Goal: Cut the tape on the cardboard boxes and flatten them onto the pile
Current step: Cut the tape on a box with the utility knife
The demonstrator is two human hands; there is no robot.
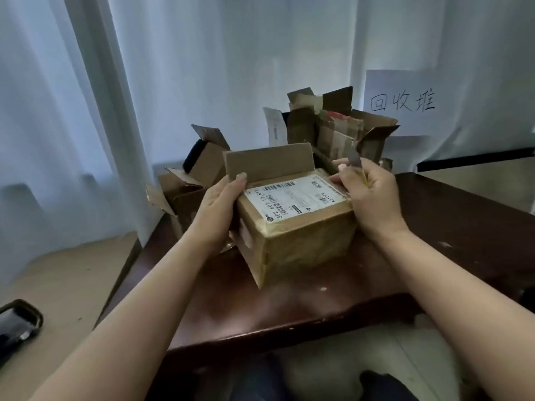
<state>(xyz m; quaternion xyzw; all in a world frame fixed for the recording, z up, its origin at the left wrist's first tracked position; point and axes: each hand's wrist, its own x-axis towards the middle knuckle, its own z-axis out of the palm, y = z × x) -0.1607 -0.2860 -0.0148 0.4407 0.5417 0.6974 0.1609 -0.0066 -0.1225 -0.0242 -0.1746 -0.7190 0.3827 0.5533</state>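
1. While one flap already stands up on the labelled box (292, 221), its body is still square and taped, so we judge cutting only partly done and flattening not started.
2. Our left hand (220, 206) grips the box's left end, thumb on the raised flap (269, 162).
3. Our right hand (370, 195) is closed on a small blade (355, 157) at the box's right top edge.
4. Open boxes (188, 183) wait behind-left; the pile (333, 125) sits behind.
5. Box sits mid-table (289, 314); clear room at the near edge, crowded behind.
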